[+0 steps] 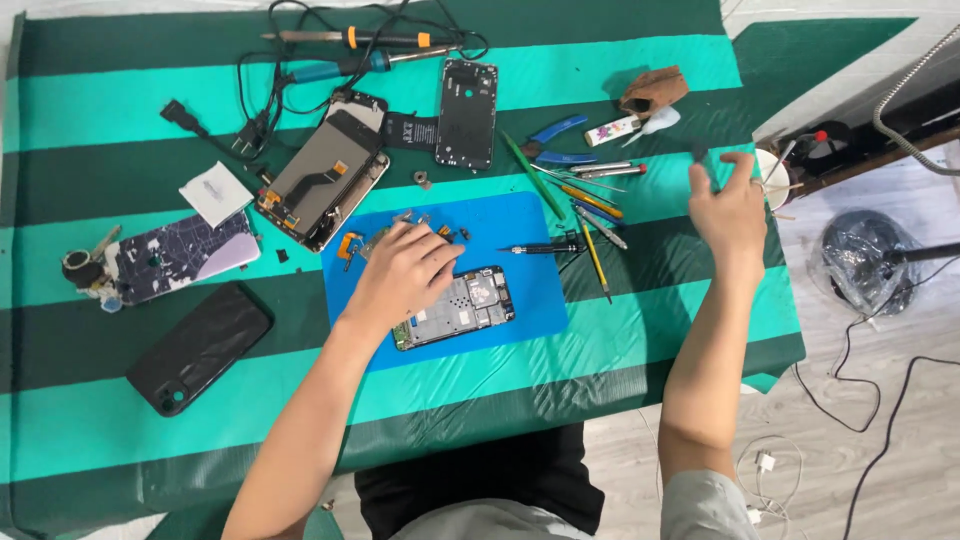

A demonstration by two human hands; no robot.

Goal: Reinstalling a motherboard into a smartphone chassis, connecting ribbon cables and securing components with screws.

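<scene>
**Opened phone on the blue mat**

The opened phone [455,308] lies on the blue mat [520,290] at the counter's [600,350] middle, its near end under the left hand [405,272], whose grip rests loosely spread on it. The right hand [728,205] hovers raised near the counter's right edge, fingers apart, holding nothing visible. A screwdriver [540,247], tweezers [605,170] and cutters [555,140] lie between the hands. A detached screen [325,180] and a black phone [200,345] sit leftward.

A single head-worn camera looks steeply down from above the seated person, facing forward across the green-and-teal striped tablecloth [620,330]. It sits fairly near, taking in the whole tabletop, both forearms, the lap at the bottom edge, and pale floor [900,450] at right.
</scene>
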